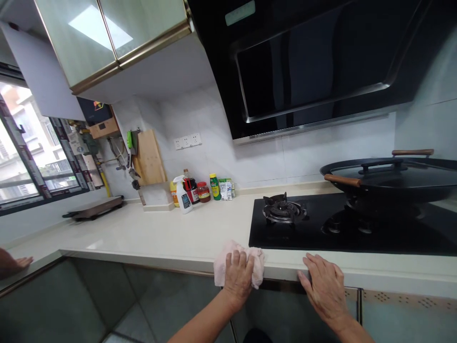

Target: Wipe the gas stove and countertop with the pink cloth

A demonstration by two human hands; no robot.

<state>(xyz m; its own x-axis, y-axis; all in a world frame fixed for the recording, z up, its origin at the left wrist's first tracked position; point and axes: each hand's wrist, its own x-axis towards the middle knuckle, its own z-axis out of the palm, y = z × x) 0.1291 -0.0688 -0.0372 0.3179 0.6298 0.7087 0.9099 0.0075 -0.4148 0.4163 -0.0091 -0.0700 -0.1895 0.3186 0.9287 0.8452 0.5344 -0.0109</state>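
My left hand (238, 276) grips a pale pink cloth (223, 267) at the front edge of the white countertop (153, 233). The cloth lies over the edge, partly on top and partly hanging down, just left of the black gas hob (264, 238). To the right, my right hand (324, 286) rests on the counter's edge in front of the hob. Its fingers are stretched out and it holds nothing.
A wok with a lid (400, 178) sits on the right burner. Against the wall stand a white spray bottle (183, 196), a red-lidded jar (203, 193) and a green bottle (214, 186). Another person's hand (14, 263) touches the counter at far left. The range hood (314, 71) overhangs the hob.
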